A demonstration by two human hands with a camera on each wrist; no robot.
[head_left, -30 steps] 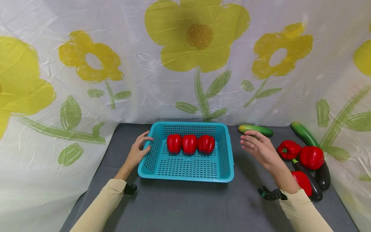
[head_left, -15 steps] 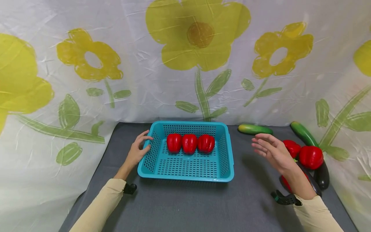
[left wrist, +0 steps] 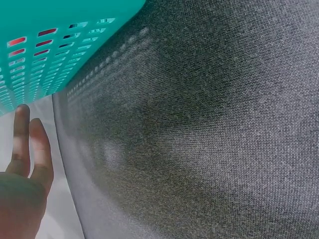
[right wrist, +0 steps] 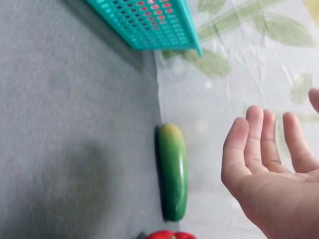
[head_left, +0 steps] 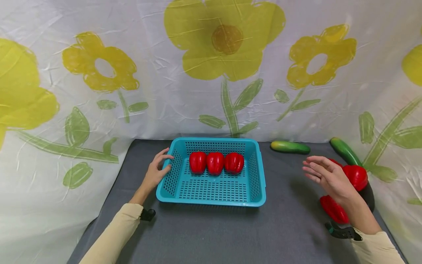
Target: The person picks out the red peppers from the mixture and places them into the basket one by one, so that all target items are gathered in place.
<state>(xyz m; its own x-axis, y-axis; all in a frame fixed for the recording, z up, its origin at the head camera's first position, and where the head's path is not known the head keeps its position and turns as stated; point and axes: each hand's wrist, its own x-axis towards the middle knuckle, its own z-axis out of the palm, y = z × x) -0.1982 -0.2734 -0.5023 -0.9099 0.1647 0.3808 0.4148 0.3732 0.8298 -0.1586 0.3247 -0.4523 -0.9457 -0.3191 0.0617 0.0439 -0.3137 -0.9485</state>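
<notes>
A blue perforated plastic basket (head_left: 211, 203) holds three red bell peppers (head_left: 215, 163) in a row. My left hand (head_left: 155, 175) is at its left rim, with fingertips and thumb right at the edge. In the left wrist view, two loosely bent fingers (left wrist: 41, 149) show beside the basket wall (left wrist: 50, 55). My right hand (head_left: 334, 179) hovers at the right, fingers relaxed, nothing in it. It overlaps a pile with red bell peppers (head_left: 356, 177) and a dark eggplant (head_left: 368, 196), partly hiding them. Another red pepper (head_left: 333, 209) shows below the hand.
A green cucumber (head_left: 290, 147) with a yellowish end lies right of the basket at the back edge of the grey table (head_left: 211, 238). Another cucumber (head_left: 345, 151) lies at the far right. Behind hangs a white flower-patterned curtain (head_left: 158, 121).
My right hand has moved rightward and slightly down, from beside the near cucumber to over the pile of vegetables. The left hand and the basket stay where they were.
</notes>
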